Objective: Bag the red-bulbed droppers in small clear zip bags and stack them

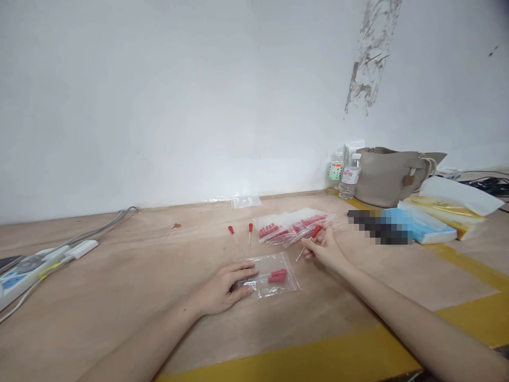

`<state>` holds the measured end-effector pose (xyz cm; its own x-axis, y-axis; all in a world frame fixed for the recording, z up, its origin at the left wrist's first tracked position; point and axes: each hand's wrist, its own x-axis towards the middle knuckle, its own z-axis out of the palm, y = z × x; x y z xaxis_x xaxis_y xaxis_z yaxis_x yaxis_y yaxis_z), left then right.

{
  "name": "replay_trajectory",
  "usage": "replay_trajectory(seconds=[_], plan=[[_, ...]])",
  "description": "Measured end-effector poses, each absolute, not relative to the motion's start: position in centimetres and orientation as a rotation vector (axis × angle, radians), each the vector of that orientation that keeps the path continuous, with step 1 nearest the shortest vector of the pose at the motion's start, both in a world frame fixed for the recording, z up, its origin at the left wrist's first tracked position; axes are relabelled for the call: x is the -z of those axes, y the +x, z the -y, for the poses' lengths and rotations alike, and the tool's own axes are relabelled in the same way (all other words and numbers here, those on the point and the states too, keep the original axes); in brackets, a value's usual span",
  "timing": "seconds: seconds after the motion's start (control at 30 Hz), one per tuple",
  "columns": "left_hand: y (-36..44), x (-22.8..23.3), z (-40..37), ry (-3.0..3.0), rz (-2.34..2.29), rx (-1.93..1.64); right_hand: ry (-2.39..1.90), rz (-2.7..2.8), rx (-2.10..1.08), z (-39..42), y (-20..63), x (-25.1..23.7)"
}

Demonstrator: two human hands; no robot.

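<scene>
A clear zip bag point(264, 292) lies flat on the table with red-bulbed droppers point(278, 275) inside. My left hand point(228, 286) rests over its left end, fingers stretched out and thumb apart, touching the plastic. Between the fingertips of my right hand point(324, 248) is a dropper point(316, 232), its red bulb up and its thin clear tube slanting down to the left. Just beyond that hand lie several filled zip bags point(294, 225), overlapping, red bulbs showing through. Two loose droppers lie left of them, one with its bulb point(231, 229) farther left, the other bulb point(250, 227) nearer the bags.
Two plastic bottles point(350, 178) and a grey-beige handbag point(392, 178) stand at the back right. Before the handbag are a blue-and-white pack point(421, 228) and a yellow packet point(449, 209). A power strip point(24, 276) with cables lies far left. Flat plastic point(246, 201) lies by the wall.
</scene>
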<state>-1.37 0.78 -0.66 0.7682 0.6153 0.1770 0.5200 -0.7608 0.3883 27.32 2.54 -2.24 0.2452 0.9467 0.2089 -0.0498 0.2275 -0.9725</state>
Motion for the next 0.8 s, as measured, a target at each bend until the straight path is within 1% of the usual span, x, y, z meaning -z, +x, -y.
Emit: replay_trajectory(seconds=[0.1, 0.27, 0.37, 0.47, 0.53, 0.6, 0.73, 0.8], plan=[[-1.4, 0.7, -0.7, 2.650, -0.889, -0.426, -1.100, 0.971, -0.993, -2.6, 26.5, 3.3], [-1.2, 0.5, -0.6, 2.646, -0.882, -0.454, -1.091, 0.844, -1.240, -2.0, 25.5, 3.3], [-1.2, 0.4, -0.5, 2.640, -0.882, -0.466, -1.134, 1.036, -1.285, -1.7, 26.0, 3.1], [-1.2, 0.3, -0.5, 2.631, -0.883, -0.471, -1.258, 1.466, -1.134, -1.9, 26.9, 3.1], [-1.2, 0.4, -0.5, 2.629, -0.888, -0.479, -1.256, 1.681, -0.966, -2.1, 27.2, 3.0], [-1.2, 0.4, -0.5, 2.626, -0.889, -0.493, -1.204, 1.792, -0.872, -2.2, 27.1, 2.9], [-1.2, 0.5, -0.5, 2.617, -0.898, -0.506, -1.168, 1.894, -0.911, -2.0, 25.9, 2.6], [-1.2, 0.5, -0.4, 2.615, -0.904, -0.503, -1.148, 1.888, -0.980, -1.7, 25.3, 2.4]])
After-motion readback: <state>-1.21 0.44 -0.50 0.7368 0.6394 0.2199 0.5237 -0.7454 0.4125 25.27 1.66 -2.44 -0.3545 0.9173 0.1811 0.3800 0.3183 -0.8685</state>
